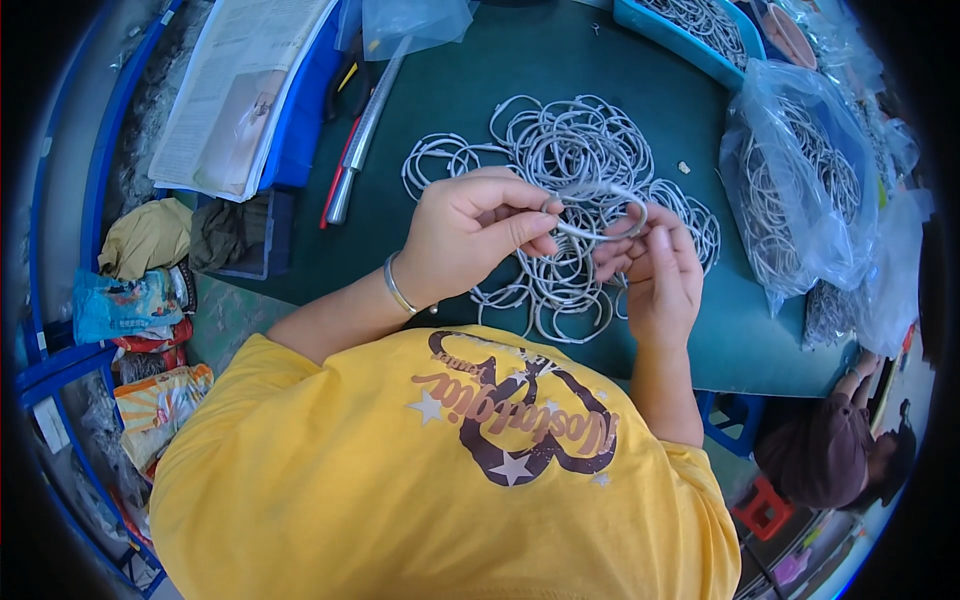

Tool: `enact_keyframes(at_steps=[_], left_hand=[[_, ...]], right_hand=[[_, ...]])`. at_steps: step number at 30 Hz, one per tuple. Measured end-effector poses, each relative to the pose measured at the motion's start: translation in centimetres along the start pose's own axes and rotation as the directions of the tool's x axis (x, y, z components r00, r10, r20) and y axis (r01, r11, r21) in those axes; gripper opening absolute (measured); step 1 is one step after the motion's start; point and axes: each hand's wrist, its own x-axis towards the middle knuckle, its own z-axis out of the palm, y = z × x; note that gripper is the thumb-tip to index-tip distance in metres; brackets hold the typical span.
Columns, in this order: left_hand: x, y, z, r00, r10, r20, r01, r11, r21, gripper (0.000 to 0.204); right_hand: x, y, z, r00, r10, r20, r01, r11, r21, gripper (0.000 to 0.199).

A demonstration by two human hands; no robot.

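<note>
A silver-grey open bangle [580, 234] is held up between my two hands, above the worktable. My left hand [470, 235] pinches its left end between thumb and fingers. On its right side, the curled fingers of my right hand [660, 272] grip the bangle, with the thumb close by. Beneath and beyond the hands lies a loose pile of similar bangles [580, 140], partly hidden by my fingers. Another bangle [400, 285] is worn on my left wrist.
A tapered metal rod [365, 140] lies on the dark green table [440, 90], beside papers [235, 90] on a blue bin. At right are a clear bag of bangles [800, 190] and a light-blue tray [655, 35]. Another person [820, 450] sits at lower right.
</note>
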Motion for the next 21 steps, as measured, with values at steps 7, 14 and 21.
enact_keyframes(at_steps=[7,14,21], left_hand=[[0.7,0.4,-0.7,0.711,0.677,0.193,-0.577,0.402,0.711,0.021],[1.1,-0.5,-2.7,0.857,0.472,0.208,-0.468,0.541,0.699,0.012],[-0.1,-2.6,-1.4,0.946,0.283,0.159,-0.261,0.371,0.891,0.029]], right_hand=[[1.0,-2.5,0.6,0.963,-0.256,-0.082,0.231,0.943,-0.241,0.019],[8.0,-13.4,-13.8,0.423,-0.884,0.198,0.094,-0.174,-0.98,0.015],[5.6,-6.4,-5.3,0.741,-0.614,0.273,0.39,0.062,-0.919,0.017]])
